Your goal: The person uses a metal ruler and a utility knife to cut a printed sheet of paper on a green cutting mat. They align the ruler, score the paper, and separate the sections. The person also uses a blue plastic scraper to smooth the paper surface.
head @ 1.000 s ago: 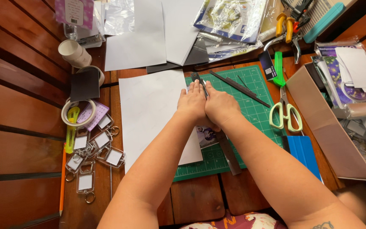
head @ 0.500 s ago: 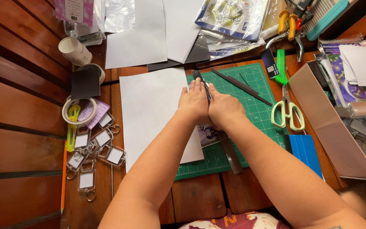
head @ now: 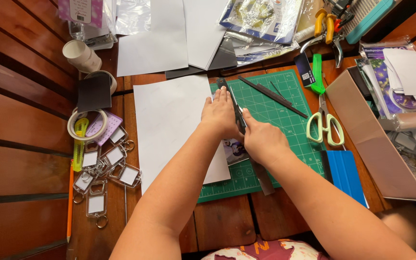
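Several clear keychain frames (head: 104, 166) lie at the left of the slatted red-brown wooden counter (head: 20, 144). One white paper sheet (head: 172, 120) overlaps a green gridded cutting mat (head: 278, 103). The left hand (head: 222, 114) presses flat, fingers together, on a dark metal ruler (head: 258, 171); the right hand (head: 261, 139) is curled beside it, what it pinches unclear. Green-handled scissors (head: 324, 126) lie right.
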